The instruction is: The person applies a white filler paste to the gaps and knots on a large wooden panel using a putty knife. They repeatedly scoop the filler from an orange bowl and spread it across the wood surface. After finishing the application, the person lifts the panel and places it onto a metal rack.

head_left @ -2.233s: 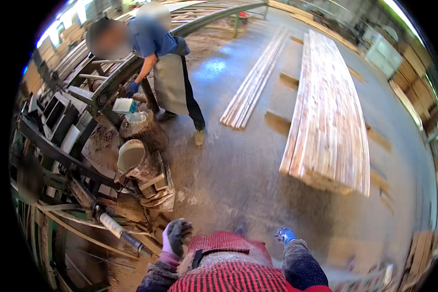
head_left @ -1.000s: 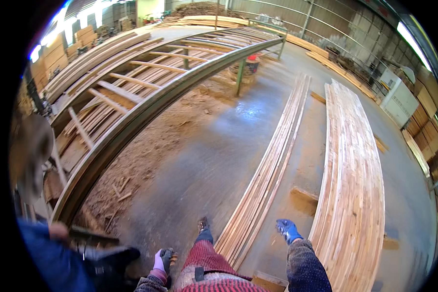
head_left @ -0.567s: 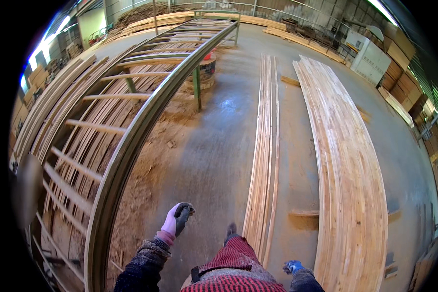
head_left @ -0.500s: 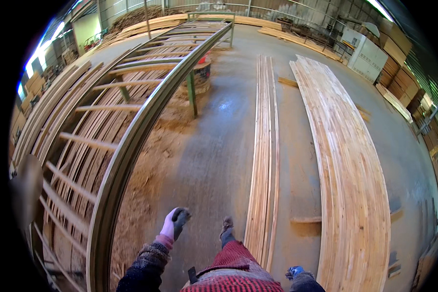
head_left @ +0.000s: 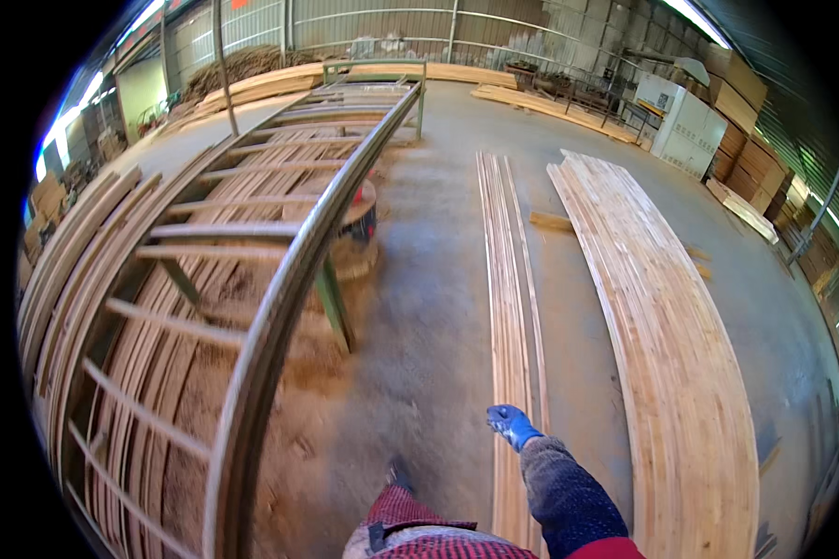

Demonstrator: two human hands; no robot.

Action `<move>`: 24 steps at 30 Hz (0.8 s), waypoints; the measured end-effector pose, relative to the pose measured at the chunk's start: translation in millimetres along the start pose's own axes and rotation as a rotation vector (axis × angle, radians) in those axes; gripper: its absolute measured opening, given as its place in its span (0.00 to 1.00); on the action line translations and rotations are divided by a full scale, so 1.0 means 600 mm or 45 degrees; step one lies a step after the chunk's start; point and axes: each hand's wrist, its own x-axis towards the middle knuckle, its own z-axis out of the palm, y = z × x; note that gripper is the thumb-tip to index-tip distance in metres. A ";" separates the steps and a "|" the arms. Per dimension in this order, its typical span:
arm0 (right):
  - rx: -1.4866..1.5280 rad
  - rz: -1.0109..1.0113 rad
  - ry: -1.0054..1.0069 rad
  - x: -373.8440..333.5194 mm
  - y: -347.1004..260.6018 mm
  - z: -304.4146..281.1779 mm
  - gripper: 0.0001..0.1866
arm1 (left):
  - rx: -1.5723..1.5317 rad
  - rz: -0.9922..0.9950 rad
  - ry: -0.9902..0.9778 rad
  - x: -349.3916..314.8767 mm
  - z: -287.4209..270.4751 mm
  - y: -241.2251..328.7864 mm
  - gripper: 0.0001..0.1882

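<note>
Grey floor (head_left: 424, 317) bears slender, pale strips (head_left: 506, 317); right hand (head_left: 513, 426) nearby, seemingly curled.

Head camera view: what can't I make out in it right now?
Hard to see in the head view:
Left hand: outside the picture.
Right hand: palm hidden by the hand itself.
Narrow strips, wide boards: near ends cut off by the lower edge.
Foot: dark and blurred.
</note>
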 end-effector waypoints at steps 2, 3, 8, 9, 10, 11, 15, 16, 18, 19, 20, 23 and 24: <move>-0.119 -0.002 0.050 0.129 -0.043 -0.025 0.12 | -0.073 0.104 -0.153 0.074 0.226 0.131 0.08; -0.260 0.095 0.018 0.172 -0.044 -0.050 0.12 | -0.106 0.181 -0.260 0.106 0.350 0.187 0.08; 0.420 0.548 0.147 0.349 -0.107 -0.096 0.12 | 0.437 0.824 -0.852 0.006 0.992 0.676 0.09; 0.410 0.649 0.285 0.373 -0.090 -0.132 0.14 | 0.556 0.923 -0.952 0.010 1.102 0.751 0.09; 0.431 0.790 0.314 0.408 -0.073 -0.168 0.17 | 0.663 1.032 -1.028 0.025 1.200 0.814 0.08; 0.485 1.010 0.465 0.467 -0.082 -0.190 0.16 | 0.719 1.231 -1.062 0.049 1.311 0.888 0.08; 0.692 1.096 0.382 0.728 -0.110 -0.338 0.14 | 0.482 1.065 -0.972 0.163 1.608 1.056 0.09; 0.873 1.040 0.252 0.795 -0.125 -0.375 0.13 | 0.378 0.868 -0.889 0.174 1.662 1.067 0.10; 1.287 0.900 -0.008 0.971 -0.194 -0.435 0.11 | 0.259 0.507 -0.719 0.235 1.731 1.074 0.05; 0.959 0.968 0.330 1.143 -0.284 -0.420 0.14 | 0.395 0.592 -0.701 0.269 1.761 1.090 0.06; 0.618 0.935 0.287 1.286 -0.376 -0.403 0.15 | 0.501 0.549 -0.714 0.304 1.760 1.100 0.08; 0.024 0.427 0.205 1.658 -0.599 -0.501 0.14 | 0.434 -0.051 -0.512 0.420 1.941 1.122 0.08; -0.109 0.170 0.223 1.779 -0.670 -0.584 0.13 | 0.370 -0.152 -0.640 0.484 2.042 1.129 0.09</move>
